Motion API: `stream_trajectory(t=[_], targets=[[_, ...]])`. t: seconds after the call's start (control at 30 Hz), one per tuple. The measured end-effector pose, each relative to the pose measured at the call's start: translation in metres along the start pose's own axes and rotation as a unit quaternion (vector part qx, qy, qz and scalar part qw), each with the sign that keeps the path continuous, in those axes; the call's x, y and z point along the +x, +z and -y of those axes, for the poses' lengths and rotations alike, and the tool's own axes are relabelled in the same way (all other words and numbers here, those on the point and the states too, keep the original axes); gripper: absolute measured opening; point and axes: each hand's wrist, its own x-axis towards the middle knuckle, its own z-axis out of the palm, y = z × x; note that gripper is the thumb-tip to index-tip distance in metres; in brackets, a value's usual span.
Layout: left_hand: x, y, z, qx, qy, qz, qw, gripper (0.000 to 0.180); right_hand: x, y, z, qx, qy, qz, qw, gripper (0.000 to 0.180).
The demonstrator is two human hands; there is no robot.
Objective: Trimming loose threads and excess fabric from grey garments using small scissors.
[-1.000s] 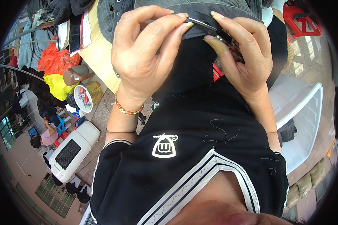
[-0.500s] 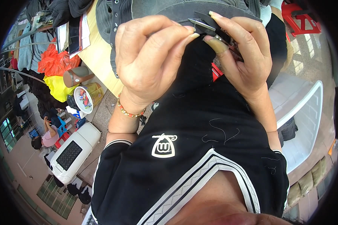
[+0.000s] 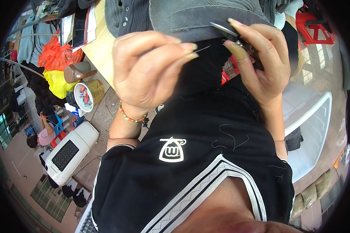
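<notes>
Pinched between the thumb and fingers of my left hand point(image 3: 147, 70) is a thin, straight, dark needle-like thing point(image 3: 203, 49), its end poking out to the right. Whether thread hangs from it is too fine to tell. My right hand point(image 3: 262, 64) is closed around small thread snips point(image 3: 223, 28), their blades pointing up and left. A gap lies between the blades and the needle-like thing. Beyond both hands a grey knit garment point(image 3: 206, 18) with a ribbed band is spread out, apart from the fingertips.
A pale wooden table point(image 3: 101, 50) lies at the far left. Beside it are a brown-lidded cup point(image 3: 74, 73), a tub of small items point(image 3: 85, 98), and red point(image 3: 58, 52) and yellow bags point(image 3: 60, 83). A clear plastic bin point(image 3: 311, 132) is at right, a red stool point(image 3: 317, 29) far right.
My hands have drawn apart: the left moved down and left with the needle-like thing, the right slightly right with the snips. The blades no longer sit beside the left fingertips.
</notes>
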Motion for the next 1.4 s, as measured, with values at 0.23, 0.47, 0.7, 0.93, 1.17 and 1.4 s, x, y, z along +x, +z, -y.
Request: stream_trajectory(t=[0.23, 0.47, 0.7, 0.93, 1.17, 1.4], targets=[[-0.014, -0.008, 0.021, -0.094, -0.061, -0.077, 0.991, 0.008, 0.005, 0.0, -0.006, -0.011, -0.036, -0.016, 0.999, 0.044], [-0.009, 0.007, 0.018, -0.104, -0.208, 0.002, 0.973, 0.018, 0.006, -0.001, 0.004, -0.011, -0.031, 0.027, 0.999, 0.047], [-0.007, 0.007, 0.019, -0.311, -0.401, 0.016, 0.861, 0.024, 0.002, 0.002, 0.006, -0.012, -0.022, 0.042, 0.999, 0.048], [-0.008, 0.002, 0.024, -0.341, -0.402, 0.036, 0.849, 0.019, 0.0, 0.007, 0.003, -0.033, -0.069, 0.035, 0.996, 0.05], [0.016, -0.006, 0.007, -0.423, -0.475, 0.024, 0.772, 0.023, 0.0, 0.009, 0.0, -0.032, -0.071, 0.039, 0.996, 0.05], [0.018, -0.002, 0.004, -0.473, -0.537, 0.019, 0.698, 0.028, 0.0, 0.009, 0.002, -0.029, -0.072, 0.041, 0.996, 0.049]])
